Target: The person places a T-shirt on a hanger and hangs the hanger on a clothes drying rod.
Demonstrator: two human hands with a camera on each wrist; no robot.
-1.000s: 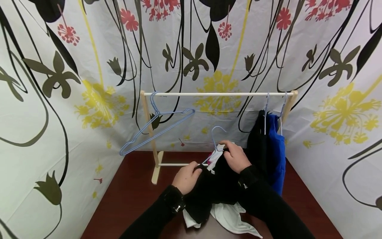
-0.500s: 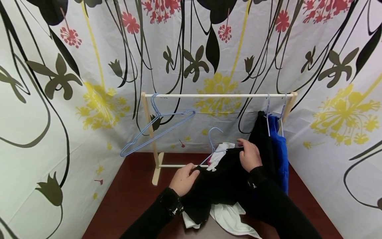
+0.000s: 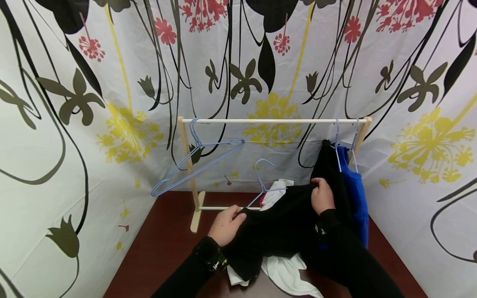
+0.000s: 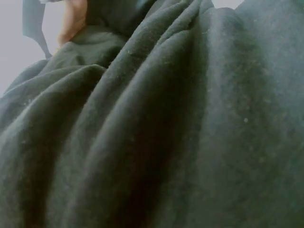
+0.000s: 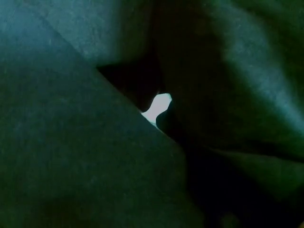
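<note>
Table (image 3: 160, 248), hands (image 3: 273, 207) gripping black garment (image 3: 283, 223)

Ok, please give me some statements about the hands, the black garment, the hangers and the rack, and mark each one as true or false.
1. Both hands grip the black garment. True: the left hand holds its left edge, the right hand its right edge.
2. The empty blue hanger lies flat on the table. False: it hangs tilted from the rack's rail, near its left end.
3. A blue garment hangs at the rack's right end. True.
4. The hanger in the black garment is hooked on the rail. False: its hook stands free, below the rail.
5. White cloth lies under the black garment. True.
</note>
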